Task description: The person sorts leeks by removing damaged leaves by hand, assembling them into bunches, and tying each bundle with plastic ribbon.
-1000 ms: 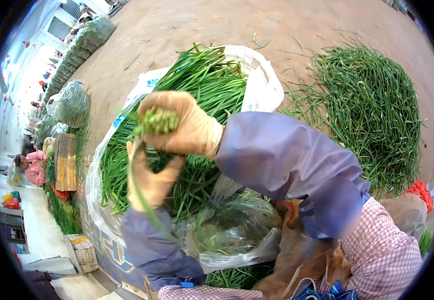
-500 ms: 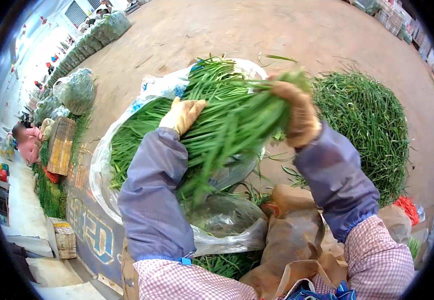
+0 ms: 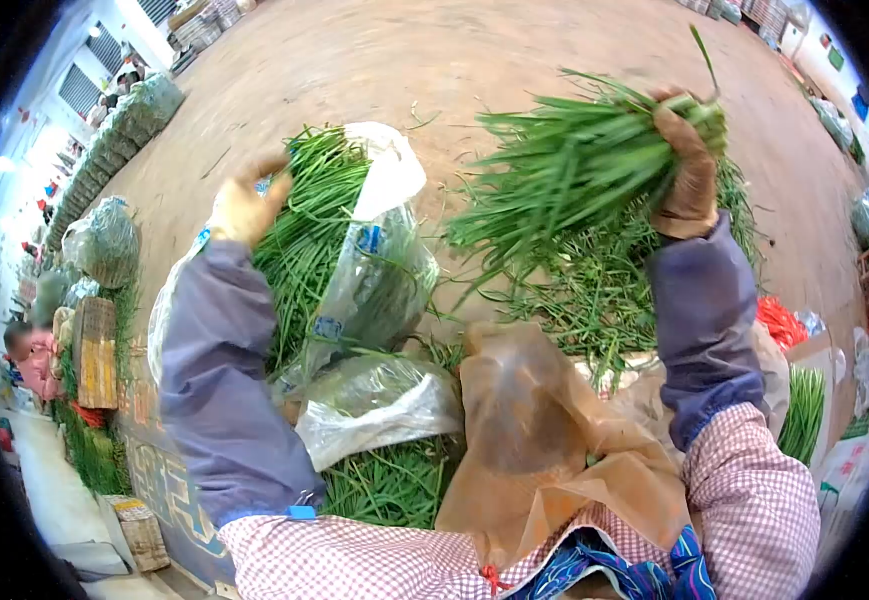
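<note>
Gloved and raised at the right, my right hand (image 3: 692,165) is closed round the stem end of a bunch of long green leaves (image 3: 584,165), whose tips fan out to the left. The bunch hangs over a loose heap of green leaves (image 3: 604,290) on the floor. My left hand (image 3: 249,203), also gloved, is at the left edge of more leaves (image 3: 319,200) lying in an open clear plastic bag (image 3: 389,185). Its fingers are apart and slightly blurred, with nothing seen in them.
A second plastic bag (image 3: 384,405) lies near my lap, above more greens (image 3: 389,485). A brown apron (image 3: 544,420) covers my lap. At the left are a yellow-marked crate (image 3: 97,355), full bags (image 3: 104,240) and a person in pink (image 3: 39,360). Red netting (image 3: 782,322) lies at the right.
My right hand has moved up and right, carrying the bunch off the bagged leaves to above the heap. My left hand has shifted left. The view has turned right.
</note>
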A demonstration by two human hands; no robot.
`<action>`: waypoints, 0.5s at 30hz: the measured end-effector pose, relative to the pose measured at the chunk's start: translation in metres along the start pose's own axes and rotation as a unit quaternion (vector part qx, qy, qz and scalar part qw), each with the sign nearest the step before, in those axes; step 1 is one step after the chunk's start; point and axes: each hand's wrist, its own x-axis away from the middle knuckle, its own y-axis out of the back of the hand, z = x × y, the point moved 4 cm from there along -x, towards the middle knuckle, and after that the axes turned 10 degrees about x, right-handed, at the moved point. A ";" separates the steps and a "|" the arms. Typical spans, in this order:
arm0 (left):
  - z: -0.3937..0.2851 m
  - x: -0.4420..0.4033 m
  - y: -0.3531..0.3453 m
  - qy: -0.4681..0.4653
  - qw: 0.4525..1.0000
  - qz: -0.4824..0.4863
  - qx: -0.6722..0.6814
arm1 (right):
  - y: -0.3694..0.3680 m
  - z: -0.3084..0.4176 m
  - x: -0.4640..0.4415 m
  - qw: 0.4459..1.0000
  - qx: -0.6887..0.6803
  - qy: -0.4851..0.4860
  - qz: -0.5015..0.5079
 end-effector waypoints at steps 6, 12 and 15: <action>-0.273 0.061 -0.028 -0.335 0.893 0.213 0.214 | -0.083 0.027 0.064 0.901 -0.374 -0.133 0.175; -0.249 0.185 -0.155 -0.057 0.851 0.447 0.271 | -0.012 0.018 0.142 0.833 -0.447 -0.295 0.140; -0.206 0.278 -0.197 0.066 0.810 0.553 0.180 | 0.063 0.004 0.166 0.827 -0.418 -0.354 0.125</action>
